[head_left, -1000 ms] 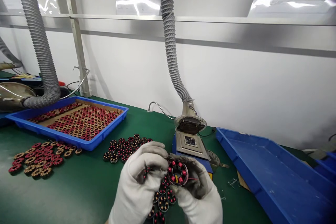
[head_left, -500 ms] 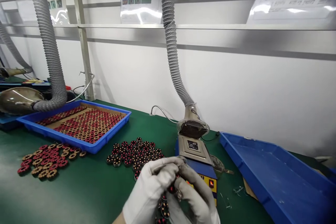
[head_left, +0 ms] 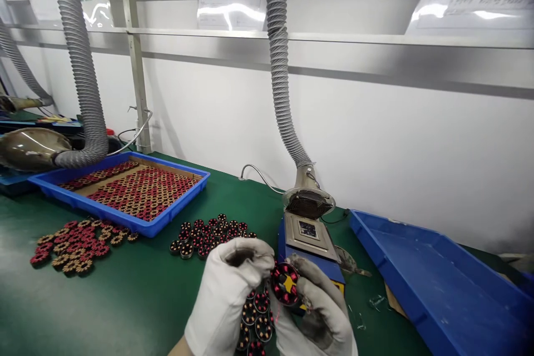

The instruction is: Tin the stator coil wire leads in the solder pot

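Note:
My left hand [head_left: 225,295], in a white glove, is closed in a pinch at the left edge of a motor stator [head_left: 277,278]. The stator is a round black ring with red windings and an open middle. My right hand [head_left: 319,311], in a grey-stained glove, grips the same ring from the right with thumb and fingers. The ring's face is turned towards me. Just below and behind my hands lie more black-and-red stators [head_left: 262,327], partly hidden by the gloves. A further cluster of stators [head_left: 208,233] sits on the table behind my left hand.
Behind my hands stands a blue solder pot [head_left: 308,233] under an exhaust hood [head_left: 308,203]. A blue tray [head_left: 438,267] is at right. On the left are a blue tray of red and tan stators [head_left: 154,227] and a loose pile [head_left: 73,247] on the green table [head_left: 137,300].
Both hands have shifted slightly apart and the stator has turned, so its face now shows between them. The view has moved a little.

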Motion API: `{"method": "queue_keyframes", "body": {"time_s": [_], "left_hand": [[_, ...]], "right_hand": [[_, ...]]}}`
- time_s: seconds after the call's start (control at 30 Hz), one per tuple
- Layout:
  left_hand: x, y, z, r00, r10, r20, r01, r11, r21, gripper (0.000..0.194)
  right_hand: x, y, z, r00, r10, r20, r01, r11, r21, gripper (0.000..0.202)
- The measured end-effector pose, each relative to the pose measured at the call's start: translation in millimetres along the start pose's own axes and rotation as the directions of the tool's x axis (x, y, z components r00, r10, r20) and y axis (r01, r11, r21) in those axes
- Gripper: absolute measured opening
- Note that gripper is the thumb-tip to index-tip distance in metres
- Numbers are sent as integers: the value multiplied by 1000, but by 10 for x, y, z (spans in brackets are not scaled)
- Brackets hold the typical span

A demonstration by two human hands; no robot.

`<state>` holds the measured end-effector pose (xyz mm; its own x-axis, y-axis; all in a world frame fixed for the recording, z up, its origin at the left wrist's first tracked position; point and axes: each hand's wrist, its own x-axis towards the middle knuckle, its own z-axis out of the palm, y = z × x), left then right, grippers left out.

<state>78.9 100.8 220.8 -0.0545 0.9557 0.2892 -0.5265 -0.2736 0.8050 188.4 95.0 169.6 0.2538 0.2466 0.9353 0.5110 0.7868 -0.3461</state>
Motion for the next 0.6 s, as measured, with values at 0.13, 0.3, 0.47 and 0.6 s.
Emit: {"method": "queue_keyframes", "body": {"time_s": [0.13,0.3,0.47,0.6], "left_hand": [[1,18,-25,992,92,-92,-98,993,-69,10],[-33,79,15,991,-108,77,107,994,19,16],[-23,25,17,991,-105,89,107,994,-14,16],[40,42,-15,995,12,-98,-27,989,-146,11]], "right_hand": [[26,-22,32,998,-31,-48,31,999,12,48],[5,-59,51,999,-24,-37,25,999,20,45],[5,-77,63,999,-18,-29,17,1000,-16,42],[37,-103,73,999,37,-28,-38,999,-29,45]]}}
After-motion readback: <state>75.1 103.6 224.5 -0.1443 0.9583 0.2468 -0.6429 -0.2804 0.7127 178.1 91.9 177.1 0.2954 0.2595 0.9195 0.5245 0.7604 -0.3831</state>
